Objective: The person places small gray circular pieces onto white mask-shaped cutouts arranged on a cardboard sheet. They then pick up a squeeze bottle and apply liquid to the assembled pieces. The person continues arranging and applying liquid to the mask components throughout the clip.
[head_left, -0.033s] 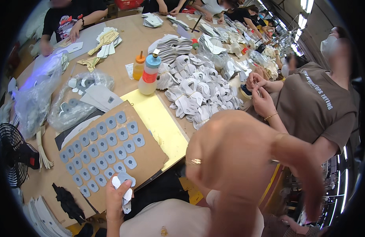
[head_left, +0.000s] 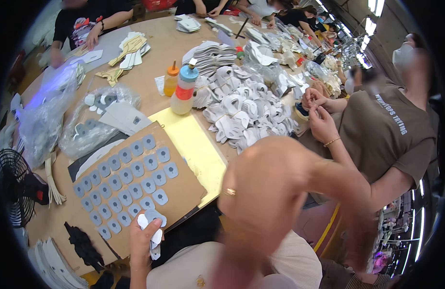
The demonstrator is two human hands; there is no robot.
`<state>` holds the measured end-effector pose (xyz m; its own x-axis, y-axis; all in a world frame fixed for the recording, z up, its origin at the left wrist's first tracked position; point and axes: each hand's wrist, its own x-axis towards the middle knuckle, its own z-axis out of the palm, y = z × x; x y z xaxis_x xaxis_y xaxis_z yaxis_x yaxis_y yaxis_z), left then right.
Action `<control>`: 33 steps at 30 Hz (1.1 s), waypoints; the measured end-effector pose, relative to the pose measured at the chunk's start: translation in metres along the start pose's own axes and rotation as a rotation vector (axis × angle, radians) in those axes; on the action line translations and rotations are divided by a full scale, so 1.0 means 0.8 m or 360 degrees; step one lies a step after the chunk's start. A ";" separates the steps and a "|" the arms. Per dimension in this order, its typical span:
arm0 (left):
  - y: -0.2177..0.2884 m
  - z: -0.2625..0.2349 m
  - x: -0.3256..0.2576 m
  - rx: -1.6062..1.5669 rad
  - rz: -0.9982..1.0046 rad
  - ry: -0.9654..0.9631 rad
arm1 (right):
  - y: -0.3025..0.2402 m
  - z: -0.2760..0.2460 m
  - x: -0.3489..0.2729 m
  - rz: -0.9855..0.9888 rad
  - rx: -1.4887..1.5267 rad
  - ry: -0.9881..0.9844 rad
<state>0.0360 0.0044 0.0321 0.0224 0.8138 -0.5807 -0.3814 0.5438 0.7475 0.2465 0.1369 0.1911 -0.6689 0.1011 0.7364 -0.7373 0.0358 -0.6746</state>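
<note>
My left hand is closed round a small stack of grey and white rounded patches at the lower edge of a brown cardboard sheet. Rows of similar grey patches, each with a dark mark, lie spaced out on that sheet. Close to the camera and large in view, my right hand is raised over my lap, with a gold ring showing. Motion smears it, and its fingers are too unclear to read.
Beyond the cardboard lie a yellow sheet, a blue-topped bottle and an orange-topped bottle. Bundled white pieces are heaped behind. Plastic bags and a black fan are left. A co-worker sits at right.
My right hand has shifted left and a little lower in the picture. My left hand keeps its grip on the patches, almost unmoved.
</note>
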 end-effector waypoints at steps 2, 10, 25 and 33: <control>0.006 0.001 -0.004 0.0046 0.0014 0.0060 | 0.019 -0.012 -0.014 0.0307 -0.0185 0.0140; 0.013 -0.015 0.003 -0.0018 0.0080 -0.0088 | 0.156 0.031 -0.123 0.1446 -0.0611 0.1348; -0.018 -0.031 0.003 0.0037 0.0415 -0.0159 | 0.185 0.073 -0.111 0.1685 -0.0269 0.1290; -0.019 -0.027 0.008 -0.0013 0.0292 -0.0117 | 0.175 0.087 -0.128 0.1659 -0.0288 0.1389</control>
<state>0.0220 -0.0033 0.0101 0.0190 0.9121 -0.4096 -0.3927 0.3835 0.8359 0.2052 0.0625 0.0251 -0.5746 0.7460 -0.3367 0.1335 -0.3204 -0.9378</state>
